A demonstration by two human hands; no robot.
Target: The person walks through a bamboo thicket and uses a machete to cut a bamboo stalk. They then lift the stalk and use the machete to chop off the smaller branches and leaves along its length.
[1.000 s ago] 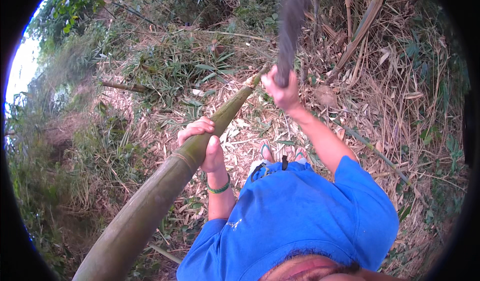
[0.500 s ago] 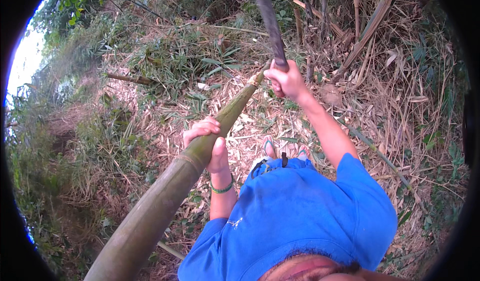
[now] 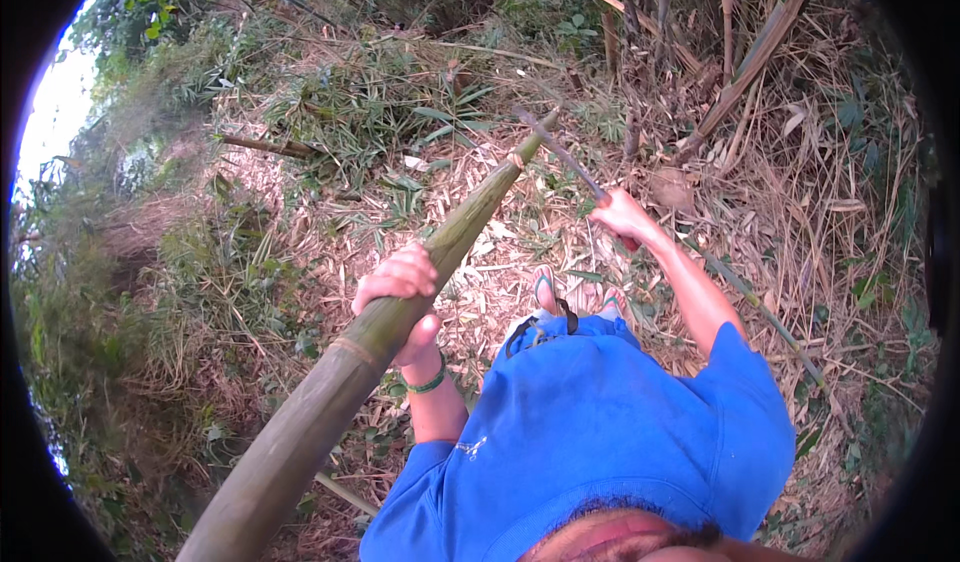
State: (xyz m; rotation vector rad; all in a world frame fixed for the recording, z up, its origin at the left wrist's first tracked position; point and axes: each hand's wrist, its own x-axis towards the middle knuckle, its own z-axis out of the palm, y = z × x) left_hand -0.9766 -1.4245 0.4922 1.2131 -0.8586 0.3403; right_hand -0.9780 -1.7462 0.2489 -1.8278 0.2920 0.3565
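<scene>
A long green bamboo pole [image 3: 330, 402] runs from the lower left up to its tip near the middle of the view. My left hand [image 3: 400, 282] is wrapped around the pole about midway, with a green band on the wrist. My right hand [image 3: 622, 214] grips the handle of a long thin blade [image 3: 558, 148]. The blade lies low, close beside the pole's upper end [image 3: 520, 157]. Whether it touches the pole I cannot tell.
Dry leaves and bamboo litter [image 3: 520, 262] cover the ground. Bamboo stems [image 3: 750, 62] stand at the upper right, a thin cut stalk [image 3: 765, 312] lies at the right, and green brush [image 3: 200, 292] grows on the left slope. My feet in sandals [image 3: 560, 297] stand just below the pole.
My right hand has swung the blade down from raised overhead to near the pole's upper end. The left hand has kept its hold on the pole.
</scene>
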